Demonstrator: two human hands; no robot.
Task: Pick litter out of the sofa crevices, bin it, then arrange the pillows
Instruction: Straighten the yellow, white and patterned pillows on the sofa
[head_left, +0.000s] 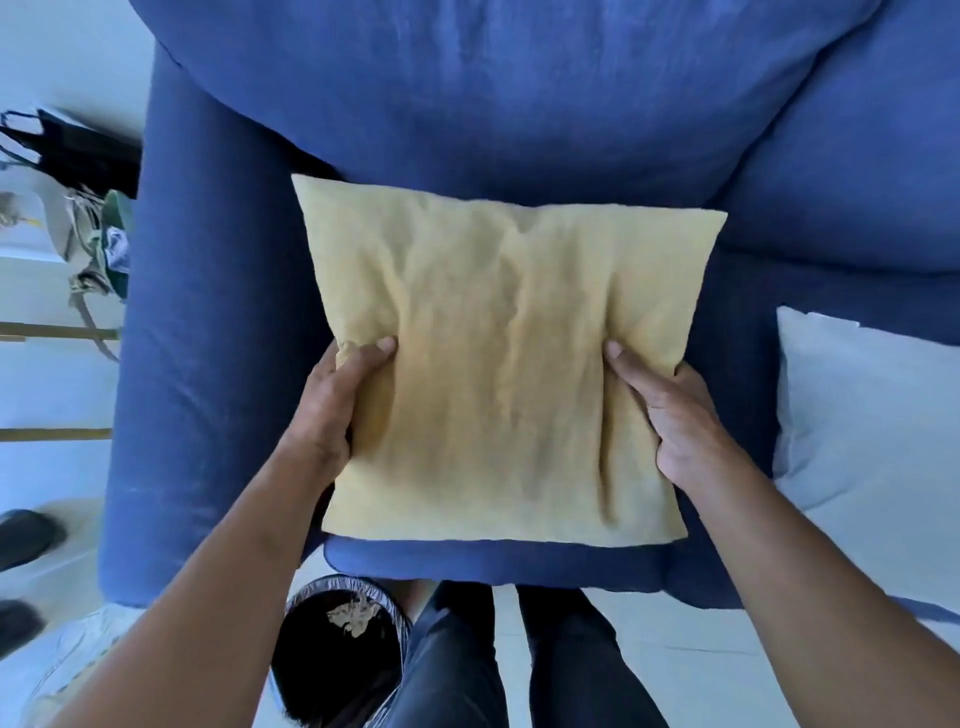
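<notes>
A yellow square pillow (498, 353) is held over the seat of a blue sofa (218, 322), in front of the blue back cushion (493, 88). My left hand (332, 400) grips the pillow's left edge with the thumb on top. At the right edge, my right hand (670, 415) grips it the same way. A white pillow (862, 415) lies on the seat to the right. On the floor at the sofa's front stands a bin (332, 670) with a dark liner and a crumpled beige scrap of litter (353, 616) inside.
The sofa's left armrest (176, 364) runs down the left. Beyond it on the floor are bags and clutter (93, 228), a wooden frame (57, 384) and dark shoes (26, 535). My legs (519, 665) stand against the sofa's front edge beside the bin.
</notes>
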